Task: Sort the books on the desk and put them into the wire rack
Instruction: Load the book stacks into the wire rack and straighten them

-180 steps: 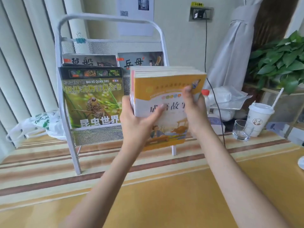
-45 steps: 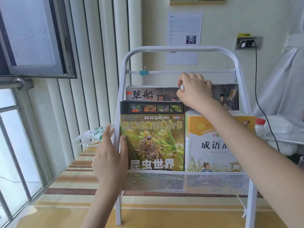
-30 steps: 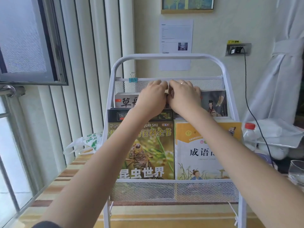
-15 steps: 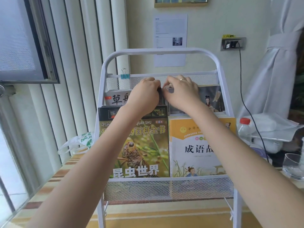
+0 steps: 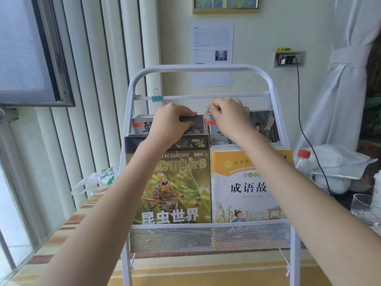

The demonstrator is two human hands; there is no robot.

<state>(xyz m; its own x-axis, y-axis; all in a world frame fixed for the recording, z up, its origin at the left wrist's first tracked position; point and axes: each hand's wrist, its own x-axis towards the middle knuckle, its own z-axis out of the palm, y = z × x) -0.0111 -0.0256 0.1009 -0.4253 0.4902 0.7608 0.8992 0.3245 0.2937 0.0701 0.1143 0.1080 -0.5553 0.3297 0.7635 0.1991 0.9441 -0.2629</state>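
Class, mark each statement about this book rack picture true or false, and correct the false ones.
1. Both hands are at the back-row books. True: left hand, right hand.
2. The insect book stands in the front row, left. True.
3. The yellow book lies flat on the desk. False: it stands in the rack, front right.
4. A blue clip hangs on the rack's upper rail. True.
5. The bottle has a green cap. False: red.

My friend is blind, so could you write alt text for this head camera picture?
Two bare hands reach into a white wire rack: the left hand grips the back-row books, and the right hand pinches book tops beside it. An insect book and a yellow storybook stand in front.
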